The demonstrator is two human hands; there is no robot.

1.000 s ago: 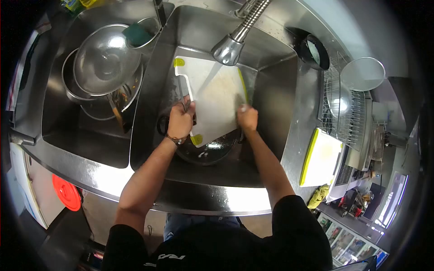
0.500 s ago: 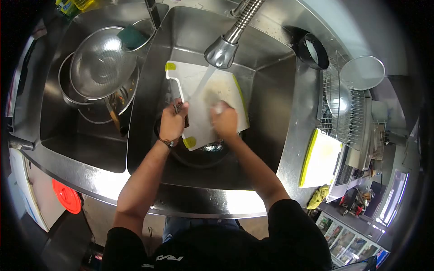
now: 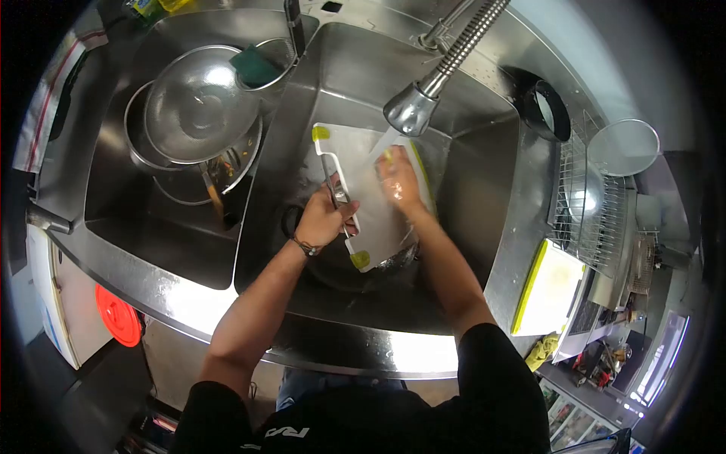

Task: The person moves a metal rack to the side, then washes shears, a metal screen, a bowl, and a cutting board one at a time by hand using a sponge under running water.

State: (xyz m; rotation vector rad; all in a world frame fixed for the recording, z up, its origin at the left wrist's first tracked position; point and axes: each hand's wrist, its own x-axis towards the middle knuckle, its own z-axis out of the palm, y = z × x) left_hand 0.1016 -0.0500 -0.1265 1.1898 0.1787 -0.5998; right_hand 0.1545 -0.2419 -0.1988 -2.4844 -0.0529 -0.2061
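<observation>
A white cutting board (image 3: 367, 181) with lime-green corners and edge is tilted in the right sink basin. My left hand (image 3: 325, 216) is closed around the handle side of the board, thumb on top. My right hand (image 3: 398, 181) lies on the board's upper right part, wet and slightly blurred, with fingers stretched over the surface. Water runs from the faucet head (image 3: 411, 108) onto the board close to my right fingers. Under the board's lower edge, a dark round pan (image 3: 340, 272) is partly hidden.
The left basin holds a metal strainer bowl (image 3: 200, 106), other pans and a green scouring pad (image 3: 255, 66). On the right stand a black bowl (image 3: 546, 112), a wire dish rack (image 3: 586, 204) and another cutting board (image 3: 548, 291). A red lid (image 3: 119, 316) is at lower left.
My right hand has slid up the board toward the falling water. My left hand keeps its hold on the handle side. The whole view has shifted, so the sink appears further right and lower.
</observation>
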